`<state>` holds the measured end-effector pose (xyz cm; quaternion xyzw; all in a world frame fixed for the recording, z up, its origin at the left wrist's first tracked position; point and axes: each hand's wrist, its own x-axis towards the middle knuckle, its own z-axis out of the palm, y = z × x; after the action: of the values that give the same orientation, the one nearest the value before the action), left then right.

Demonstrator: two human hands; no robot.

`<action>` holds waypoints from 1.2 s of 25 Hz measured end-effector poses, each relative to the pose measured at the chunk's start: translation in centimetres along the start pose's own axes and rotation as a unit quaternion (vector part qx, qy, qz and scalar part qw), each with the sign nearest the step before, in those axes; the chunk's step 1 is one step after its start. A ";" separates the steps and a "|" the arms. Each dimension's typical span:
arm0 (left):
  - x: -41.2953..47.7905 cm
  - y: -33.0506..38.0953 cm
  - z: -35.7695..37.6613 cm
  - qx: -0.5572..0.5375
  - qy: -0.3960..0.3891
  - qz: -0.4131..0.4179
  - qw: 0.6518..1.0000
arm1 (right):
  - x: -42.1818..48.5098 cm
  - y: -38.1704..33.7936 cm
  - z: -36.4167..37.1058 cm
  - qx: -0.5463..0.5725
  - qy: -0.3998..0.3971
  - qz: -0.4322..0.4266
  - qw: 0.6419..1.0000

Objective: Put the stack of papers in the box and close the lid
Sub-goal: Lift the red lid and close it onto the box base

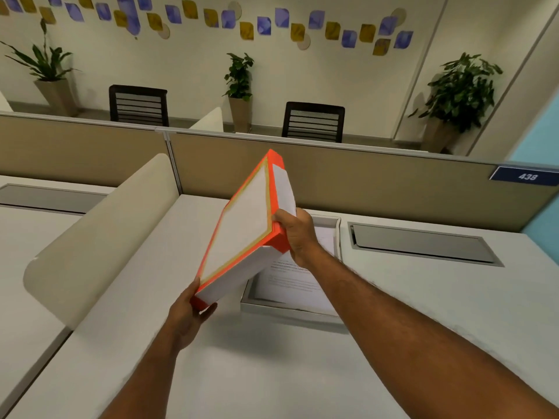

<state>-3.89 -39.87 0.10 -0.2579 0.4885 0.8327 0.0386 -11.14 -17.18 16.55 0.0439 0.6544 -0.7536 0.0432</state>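
A white lid point(242, 228) with orange corners and an orange-and-tan border is held tilted in the air above the desk. My left hand point(189, 316) grips its near lower corner. My right hand point(298, 234) grips its right edge near an orange corner. Beneath and behind the lid lies the open grey-walled box point(287, 309) on the desk. A stack of printed papers point(290, 282) lies inside it, partly hidden by the lid and my right forearm.
The white desk point(272, 373) has a beige curved divider point(99, 237) on the left and a grey cable hatch point(423, 243) on the right. A tan partition point(363, 176) with a "438" sign point(527, 176) runs behind. Chairs and potted plants stand beyond.
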 end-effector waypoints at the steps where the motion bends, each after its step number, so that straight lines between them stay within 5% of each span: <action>1: -0.1 0.1 0.5 -0.013 -0.012 0.006 1.000 | -0.1 0.4 -1.2 -0.019 -0.007 0.004 1.000; 9: -0.1 1.2 4.0 0.074 -0.024 0.080 0.994 | 0.1 2.7 -7.9 -0.179 0.022 -0.020 0.983; 17: 0.4 4.8 8.7 0.228 -0.084 0.146 0.959 | -1.2 3.7 -11.9 -0.095 0.057 -0.001 0.994; 30: 2.6 7.0 14.1 0.264 -0.104 0.115 0.952 | 1.7 3.7 -15.2 -0.010 0.090 0.050 0.995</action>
<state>-13.91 -32.23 9.88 -0.0932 0.7102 0.6952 0.0599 -12.25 -2.63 10.53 0.1433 0.6602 -0.7369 0.0222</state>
